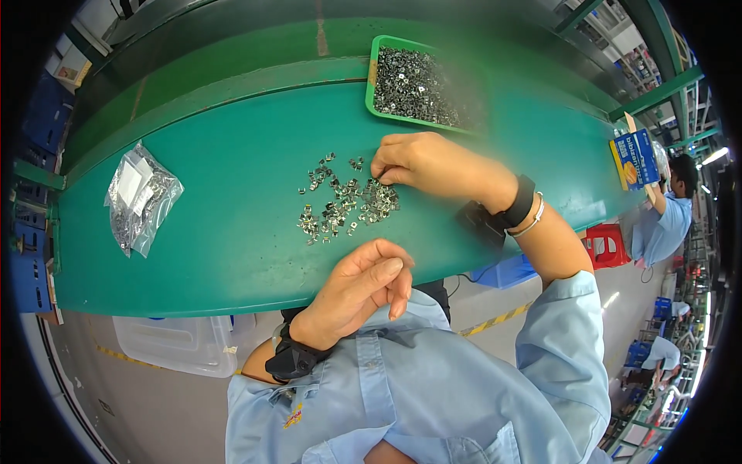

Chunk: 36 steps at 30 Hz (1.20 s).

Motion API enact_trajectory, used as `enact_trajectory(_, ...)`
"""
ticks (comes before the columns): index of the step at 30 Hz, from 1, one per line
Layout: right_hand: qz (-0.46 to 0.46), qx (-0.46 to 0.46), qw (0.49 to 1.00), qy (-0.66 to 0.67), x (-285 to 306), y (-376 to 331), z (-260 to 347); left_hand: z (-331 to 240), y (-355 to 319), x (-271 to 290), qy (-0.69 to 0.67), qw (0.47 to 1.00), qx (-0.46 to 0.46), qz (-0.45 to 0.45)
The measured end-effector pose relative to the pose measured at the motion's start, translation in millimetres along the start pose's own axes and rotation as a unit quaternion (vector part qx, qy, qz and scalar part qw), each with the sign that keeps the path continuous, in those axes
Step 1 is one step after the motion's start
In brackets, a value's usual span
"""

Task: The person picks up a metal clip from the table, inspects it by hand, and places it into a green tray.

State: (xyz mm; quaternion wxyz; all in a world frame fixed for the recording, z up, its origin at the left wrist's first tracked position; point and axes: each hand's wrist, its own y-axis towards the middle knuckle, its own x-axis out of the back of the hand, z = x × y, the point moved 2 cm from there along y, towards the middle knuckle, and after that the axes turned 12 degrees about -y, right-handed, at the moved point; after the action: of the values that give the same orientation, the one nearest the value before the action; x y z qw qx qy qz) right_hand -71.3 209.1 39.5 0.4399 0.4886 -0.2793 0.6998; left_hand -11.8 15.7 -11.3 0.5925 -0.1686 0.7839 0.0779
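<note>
A loose pile of small shiny metal clip-like parts (340,209) is spread on the green tabletop (232,255) before me. At the pile's far right edge, my right hand (421,162) is closed, its thumb and fingertips drawn together low over the parts. Whatever lies between those fingertips is hidden. Nearer my body, my left hand (363,282) hangs at the table's front edge with its fingers curled in and the thumb against them. Its palm side is turned from view, so any content cannot be seen.
Beyond my right hand stands a green tray (372,77) full of similar metal parts, partly blurred. A clear plastic bag (143,197) of parts lies at left. A blue-yellow box (635,158) is at the far right, near another person (666,224). A clear bin (174,344) sits below the table.
</note>
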Motion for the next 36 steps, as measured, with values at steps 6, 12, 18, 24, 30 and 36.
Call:
enact_trajectory(6,0.037,-0.007,0.999,-0.026,3.8,6.5,4.5,1.0,0.2,-2.5,0.017,0.999,-0.012,-0.026)
enact_trajectory(12,0.071,-0.013,0.997,-0.028,2.7,12.2,2.1,1.5,-0.4,-3.8,0.022,0.999,-0.023,-0.030)
enact_trajectory(18,-0.049,-0.060,0.996,0.041,12.4,-16.2,3.4,-0.3,-1.8,-2.1,0.020,0.999,-0.030,-0.023)
enact_trajectory(24,-0.163,-0.051,0.982,0.080,6.3,-55.1,39.8,-5.5,12.2,-15.9,0.065,0.986,-0.110,-0.111)
enact_trajectory(30,-0.257,-0.010,0.966,0.030,-5.3,-77.3,59.0,2.4,17.6,-17.0,0.128,0.977,-0.135,-0.107)
enact_trajectory(36,-0.316,-0.015,0.948,0.027,-17.9,-87.4,64.6,8.6,16.7,-13.9,0.127,0.980,-0.125,-0.092)
